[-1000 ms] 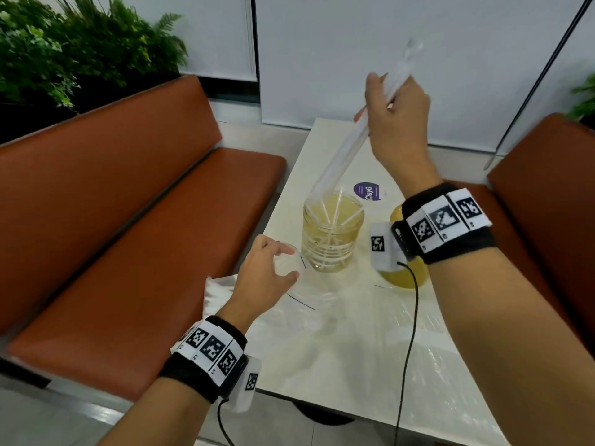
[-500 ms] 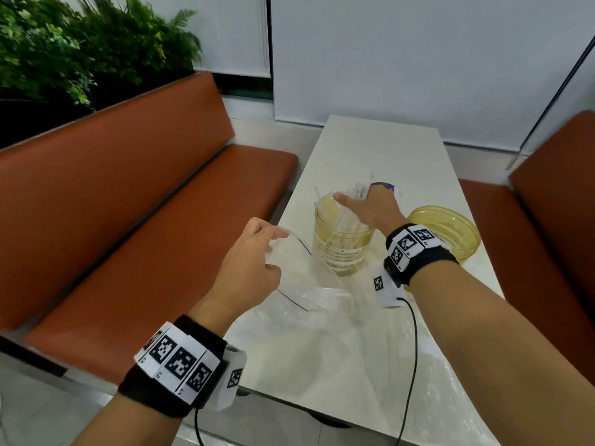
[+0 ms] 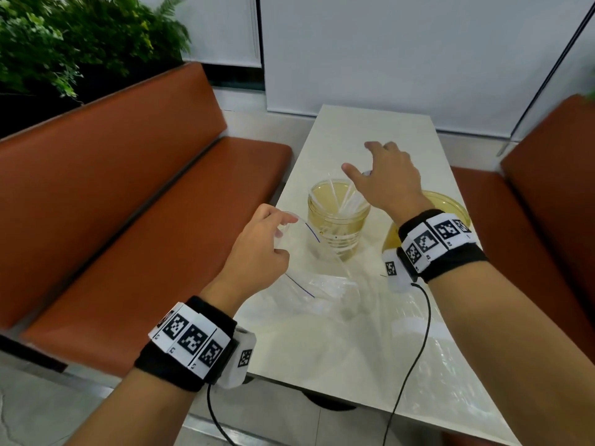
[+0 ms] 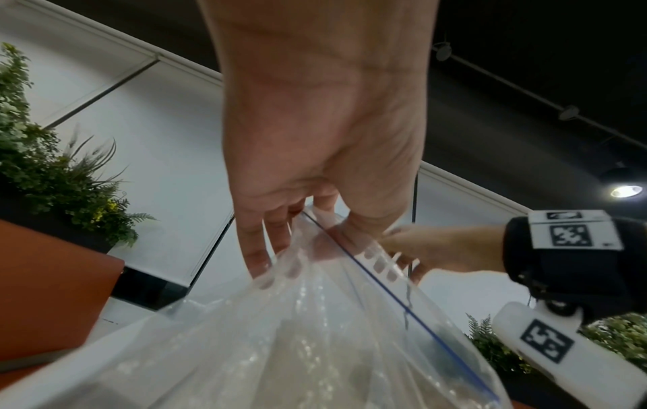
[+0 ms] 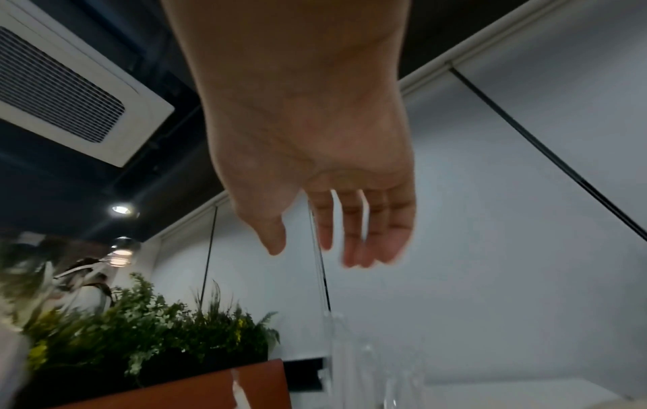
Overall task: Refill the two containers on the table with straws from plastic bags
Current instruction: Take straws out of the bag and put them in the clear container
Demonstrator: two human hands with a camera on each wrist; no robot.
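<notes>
A yellow-tinted clear jar (image 3: pixel 337 220) stands mid-table with several clear straws (image 3: pixel 349 197) leaning inside. A second yellow container (image 3: pixel 450 204) sits to its right, mostly hidden behind my right wrist. My left hand (image 3: pixel 273 226) pinches the rim of a clear zip bag (image 3: pixel 315 284) with a blue line, just left of the jar; the left wrist view shows its fingers (image 4: pixel 266 243) curled on the bag's (image 4: pixel 315 332) edge. My right hand (image 3: pixel 380 169) hovers above and behind the jar, fingers spread and empty (image 5: pixel 336 243).
The pale table (image 3: pixel 370 130) runs away from me between two orange benches (image 3: pixel 135 201) (image 3: pixel 547 194). More clear plastic (image 3: pixel 450 365) lies on the near right part of the table. Plants (image 3: pixel 64 43) stand behind the left bench. A cable (image 3: pixel 415 349) hangs from my right wrist.
My right hand brought the bundle of straws down into the jar, let go, and now lifts away with spread fingers. My left hand kept hold of the bag.
</notes>
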